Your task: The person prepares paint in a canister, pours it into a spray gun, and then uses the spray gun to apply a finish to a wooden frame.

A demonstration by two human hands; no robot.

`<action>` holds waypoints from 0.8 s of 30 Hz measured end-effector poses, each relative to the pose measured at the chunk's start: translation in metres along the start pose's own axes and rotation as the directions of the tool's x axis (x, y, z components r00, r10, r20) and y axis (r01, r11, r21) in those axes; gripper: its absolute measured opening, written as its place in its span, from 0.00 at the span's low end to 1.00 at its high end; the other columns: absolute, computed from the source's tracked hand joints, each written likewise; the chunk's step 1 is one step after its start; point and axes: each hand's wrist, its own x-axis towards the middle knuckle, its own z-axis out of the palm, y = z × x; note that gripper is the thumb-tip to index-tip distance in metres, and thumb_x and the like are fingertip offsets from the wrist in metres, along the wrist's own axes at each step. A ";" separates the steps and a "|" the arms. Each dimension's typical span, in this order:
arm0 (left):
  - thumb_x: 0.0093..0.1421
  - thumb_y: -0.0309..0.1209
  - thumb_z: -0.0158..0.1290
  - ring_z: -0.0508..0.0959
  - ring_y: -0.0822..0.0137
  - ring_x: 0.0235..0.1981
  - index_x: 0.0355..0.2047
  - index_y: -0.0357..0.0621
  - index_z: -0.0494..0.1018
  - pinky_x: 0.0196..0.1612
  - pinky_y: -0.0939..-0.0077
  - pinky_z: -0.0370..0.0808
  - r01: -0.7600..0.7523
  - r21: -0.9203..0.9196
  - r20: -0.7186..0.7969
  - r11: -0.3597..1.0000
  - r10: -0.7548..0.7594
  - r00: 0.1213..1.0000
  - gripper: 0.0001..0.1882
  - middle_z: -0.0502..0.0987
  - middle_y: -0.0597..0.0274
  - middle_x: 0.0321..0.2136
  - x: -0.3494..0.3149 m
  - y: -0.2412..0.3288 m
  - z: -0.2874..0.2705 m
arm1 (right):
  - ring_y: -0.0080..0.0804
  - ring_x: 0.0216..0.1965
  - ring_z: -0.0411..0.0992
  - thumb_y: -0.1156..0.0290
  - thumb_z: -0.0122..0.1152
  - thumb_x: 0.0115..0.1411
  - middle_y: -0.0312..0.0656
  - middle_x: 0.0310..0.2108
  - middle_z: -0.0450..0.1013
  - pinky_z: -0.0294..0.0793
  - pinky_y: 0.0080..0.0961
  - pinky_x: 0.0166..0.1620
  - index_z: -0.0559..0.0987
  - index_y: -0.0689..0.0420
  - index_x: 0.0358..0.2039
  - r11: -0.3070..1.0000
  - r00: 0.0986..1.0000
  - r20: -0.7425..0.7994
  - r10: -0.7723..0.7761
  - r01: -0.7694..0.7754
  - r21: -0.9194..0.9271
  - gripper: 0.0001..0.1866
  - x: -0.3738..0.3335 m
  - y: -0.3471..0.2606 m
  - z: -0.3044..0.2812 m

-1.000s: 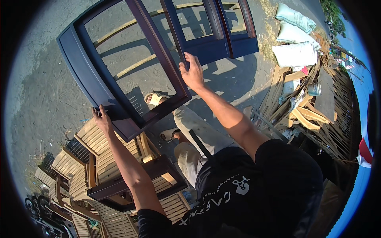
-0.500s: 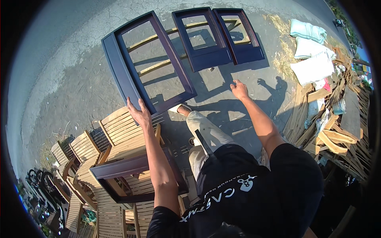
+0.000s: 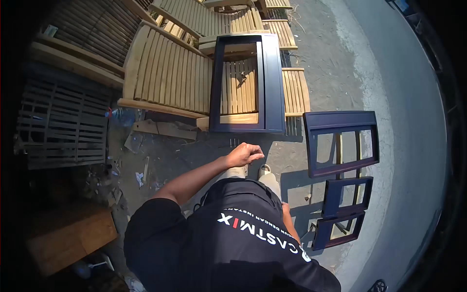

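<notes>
Dark navy window frame [image 3: 248, 82], twelve o'clock; pale honey slatted chairs [image 3: 168, 75], eleven; matching navy frames [image 3: 340, 146], three; grey pavement [image 3: 408, 121]; black shirt [image 3: 233, 248].
</notes>
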 end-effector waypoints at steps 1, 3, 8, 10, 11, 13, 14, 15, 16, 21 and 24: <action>0.69 0.41 0.58 0.83 0.67 0.25 0.41 0.38 0.81 0.33 0.67 0.78 0.005 -0.035 -0.106 0.999 -0.009 0.994 0.16 0.84 0.56 0.27 -0.006 -0.007 0.003 | 0.35 0.34 0.81 0.64 0.66 0.61 0.44 0.32 0.82 0.79 0.32 0.39 0.85 0.64 0.43 0.997 0.999 0.023 -0.024 0.025 -0.066 0.17 0.003 0.002 -0.025; 0.69 0.43 0.58 0.83 0.67 0.25 0.41 0.39 0.81 0.32 0.67 0.78 0.019 -0.116 -0.298 0.993 -0.053 0.953 0.17 0.84 0.56 0.27 -0.033 -0.031 0.020 | 0.31 0.29 0.81 0.65 0.66 0.62 0.41 0.28 0.82 0.79 0.30 0.35 0.85 0.65 0.43 0.979 0.998 0.044 -0.042 0.050 -0.197 0.15 0.005 -0.016 -0.071; 0.67 0.48 0.58 0.83 0.63 0.28 0.38 0.39 0.81 0.33 0.62 0.76 0.273 -0.317 -0.519 0.908 -0.407 0.752 0.21 0.82 0.53 0.25 -0.153 -0.134 0.120 | 0.35 0.30 0.82 0.67 0.62 0.65 0.42 0.30 0.81 0.80 0.33 0.30 0.81 0.64 0.52 0.931 0.984 0.176 0.032 0.035 -0.362 0.19 -0.030 -0.054 -0.126; 0.67 0.54 0.55 0.85 0.62 0.31 0.34 0.39 0.81 0.36 0.61 0.78 0.273 -0.335 -0.597 0.902 -0.427 0.679 0.26 0.82 0.54 0.23 -0.182 -0.155 0.140 | 0.36 0.32 0.82 0.67 0.62 0.65 0.43 0.31 0.81 0.81 0.34 0.31 0.80 0.65 0.53 0.882 0.979 0.178 0.099 -0.003 -0.470 0.19 -0.025 -0.080 -0.136; 0.66 0.54 0.56 0.85 0.60 0.31 0.34 0.40 0.81 0.37 0.61 0.78 0.308 -0.343 -0.638 0.888 -0.460 0.618 0.25 0.82 0.53 0.24 -0.192 -0.163 0.142 | 0.36 0.32 0.82 0.67 0.62 0.65 0.43 0.31 0.81 0.81 0.34 0.32 0.80 0.65 0.53 0.855 0.976 0.199 0.091 0.025 -0.518 0.19 -0.010 -0.098 -0.133; 0.66 0.53 0.57 0.85 0.59 0.32 0.34 0.41 0.81 0.38 0.61 0.78 0.350 -0.389 -0.682 0.852 -0.521 0.513 0.24 0.83 0.52 0.25 -0.228 -0.184 0.153 | 0.36 0.33 0.82 0.66 0.62 0.65 0.44 0.31 0.82 0.81 0.34 0.32 0.80 0.65 0.53 0.778 0.961 0.267 0.080 0.107 -0.619 0.19 0.012 -0.119 -0.114; 0.66 0.49 0.58 0.84 0.60 0.31 0.35 0.41 0.81 0.37 0.62 0.78 0.334 -0.458 -0.708 0.824 -0.565 0.423 0.21 0.83 0.53 0.26 -0.253 -0.195 0.162 | 0.37 0.33 0.82 0.66 0.62 0.65 0.44 0.32 0.82 0.81 0.34 0.32 0.80 0.65 0.53 0.718 0.943 0.323 0.074 0.174 -0.674 0.19 0.020 -0.127 -0.095; 0.66 0.46 0.59 0.83 0.62 0.30 0.37 0.41 0.81 0.36 0.63 0.77 0.316 -0.527 -0.719 0.789 -0.612 0.328 0.18 0.83 0.55 0.27 -0.278 -0.205 0.176 | 0.37 0.33 0.82 0.66 0.62 0.65 0.44 0.32 0.82 0.81 0.34 0.32 0.80 0.65 0.53 0.644 0.920 0.386 0.074 0.251 -0.723 0.19 0.026 -0.131 -0.073; 0.66 0.46 0.59 0.83 0.62 0.30 0.37 0.41 0.81 0.36 0.63 0.77 0.304 -0.546 -0.725 0.780 -0.622 0.295 0.18 0.83 0.55 0.27 -0.290 -0.210 0.176 | 0.37 0.33 0.82 0.66 0.62 0.65 0.44 0.32 0.82 0.81 0.34 0.32 0.80 0.65 0.52 0.569 0.896 0.440 0.056 0.333 -0.752 0.19 0.037 -0.142 -0.051; 0.65 0.43 0.60 0.86 0.61 0.34 0.39 0.42 0.80 0.41 0.64 0.79 0.183 -0.519 -0.822 0.835 -0.546 0.163 0.16 0.85 0.58 0.31 -0.348 -0.247 0.087 | 0.37 0.34 0.83 0.65 0.62 0.65 0.45 0.33 0.83 0.81 0.34 0.33 0.81 0.65 0.52 0.105 0.621 0.764 -0.176 0.783 -0.613 0.20 0.103 -0.246 0.083; 0.65 0.41 0.60 0.85 0.63 0.33 0.41 0.42 0.79 0.40 0.65 0.79 0.108 -0.428 -0.891 0.898 -0.439 0.120 0.15 0.85 0.58 0.32 -0.406 -0.248 0.034 | 0.32 0.32 0.83 0.62 0.64 0.64 0.47 0.36 0.84 0.80 0.29 0.32 0.83 0.65 0.48 0.654 0.739 0.666 -0.101 0.554 -0.515 0.20 0.105 -0.339 0.196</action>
